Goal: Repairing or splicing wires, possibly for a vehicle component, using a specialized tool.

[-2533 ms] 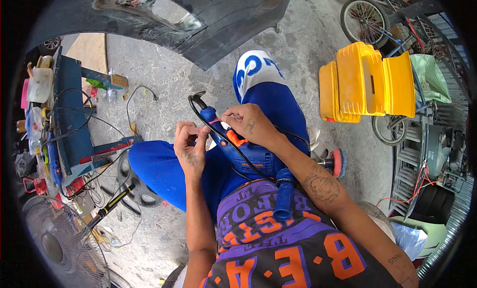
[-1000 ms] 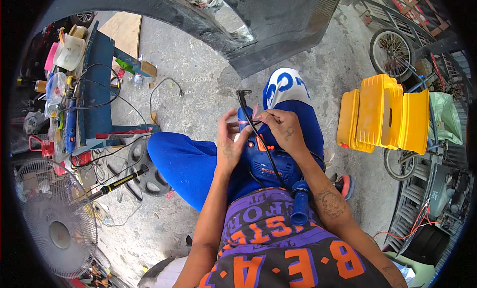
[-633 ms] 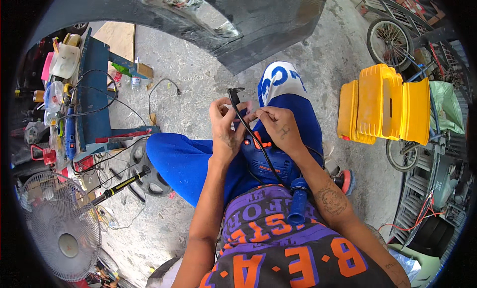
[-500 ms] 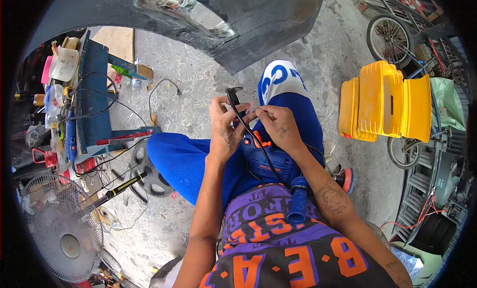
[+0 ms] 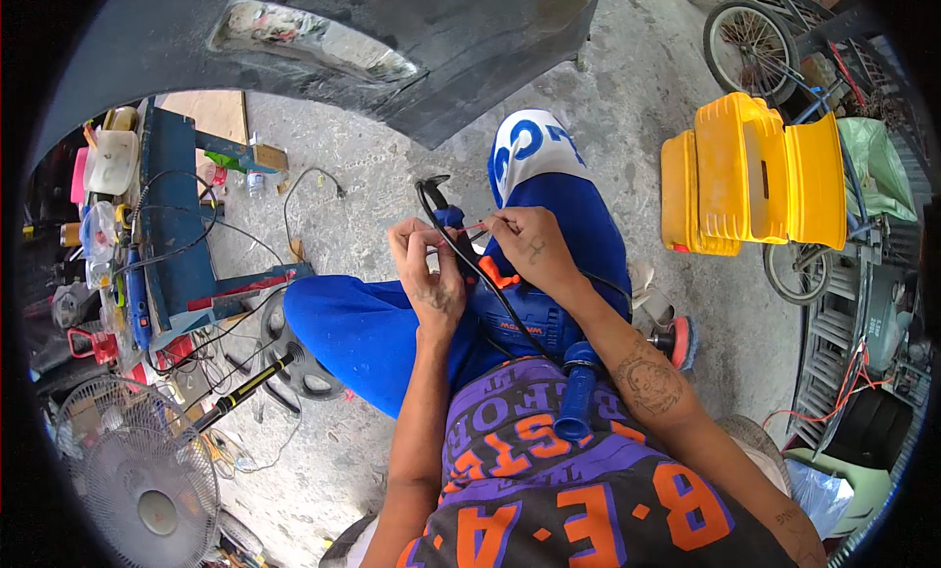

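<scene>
A blue power tool [image 5: 524, 318] lies in my lap, with an orange trigger piece [image 5: 500, 273], a blue side handle [image 5: 578, 401] pointing toward me and a round red-rimmed pad [image 5: 683, 343] out to the right. Above its far end, my left hand [image 5: 428, 274] is closed with thumb and fingers pinched. My right hand [image 5: 534, 246] pinches just beside it. Between the fingertips runs a thin reddish wire [image 5: 474, 227], held from both sides. A black power cord [image 5: 484, 277] crosses over the tool by my left fingers; its bent upper end stands beyond them.
A large dark panel [image 5: 441, 107] hangs across the far side. At right stand yellow plastic cases [image 5: 720, 176] and a bicycle wheel [image 5: 751, 50]. On my left are a blue bench frame [image 5: 169, 225], a fan [image 5: 147, 490] and cords on the concrete floor.
My hands have drawn a little apart, so the thin wire now shows between the fingertips. The whole view has shifted slightly, with most things further left. The tool stays in my lap.
</scene>
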Demonstrator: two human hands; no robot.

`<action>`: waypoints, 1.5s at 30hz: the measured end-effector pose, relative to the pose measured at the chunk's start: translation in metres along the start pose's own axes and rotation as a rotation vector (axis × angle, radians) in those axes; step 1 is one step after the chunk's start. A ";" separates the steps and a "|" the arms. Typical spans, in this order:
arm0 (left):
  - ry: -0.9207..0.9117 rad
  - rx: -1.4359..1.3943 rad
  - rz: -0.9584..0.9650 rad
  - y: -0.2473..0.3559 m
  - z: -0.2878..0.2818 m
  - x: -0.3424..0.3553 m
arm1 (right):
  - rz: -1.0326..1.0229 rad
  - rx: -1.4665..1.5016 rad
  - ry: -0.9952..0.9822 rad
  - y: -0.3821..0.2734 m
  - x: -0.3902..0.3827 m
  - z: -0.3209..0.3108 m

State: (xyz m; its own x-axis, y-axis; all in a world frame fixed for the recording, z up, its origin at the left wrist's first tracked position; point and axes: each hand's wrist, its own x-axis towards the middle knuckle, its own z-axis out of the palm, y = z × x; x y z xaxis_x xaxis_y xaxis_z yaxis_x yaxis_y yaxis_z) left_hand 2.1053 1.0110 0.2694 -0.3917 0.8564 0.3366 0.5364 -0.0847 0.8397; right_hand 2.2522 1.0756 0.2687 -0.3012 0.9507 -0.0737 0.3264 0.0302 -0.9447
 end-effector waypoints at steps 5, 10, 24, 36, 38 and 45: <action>-0.073 -0.070 -0.067 -0.009 -0.012 -0.002 | -0.009 0.144 -0.046 0.040 0.004 0.001; -0.292 0.043 0.081 0.013 -0.035 0.010 | 0.568 0.893 -0.419 -0.003 0.005 -0.025; -0.552 0.089 0.359 0.012 -0.032 0.057 | 0.505 0.740 -0.440 0.001 0.004 -0.013; -0.626 0.105 0.336 0.010 -0.033 0.059 | 0.163 0.239 -0.347 -0.001 0.004 -0.003; -0.618 0.140 0.378 0.015 -0.034 0.061 | 0.081 0.230 -0.296 0.001 0.002 -0.001; -0.659 0.167 0.418 0.012 -0.039 0.065 | 0.027 0.121 -0.204 0.000 0.000 0.002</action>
State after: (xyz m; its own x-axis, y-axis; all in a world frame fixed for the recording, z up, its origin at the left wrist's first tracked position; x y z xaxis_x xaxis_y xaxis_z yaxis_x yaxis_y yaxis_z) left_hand 2.0572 1.0458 0.3181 0.3615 0.8996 0.2450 0.6663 -0.4330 0.6071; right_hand 2.2501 1.0751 0.2678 -0.4726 0.8682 -0.1513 0.2311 -0.0436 -0.9720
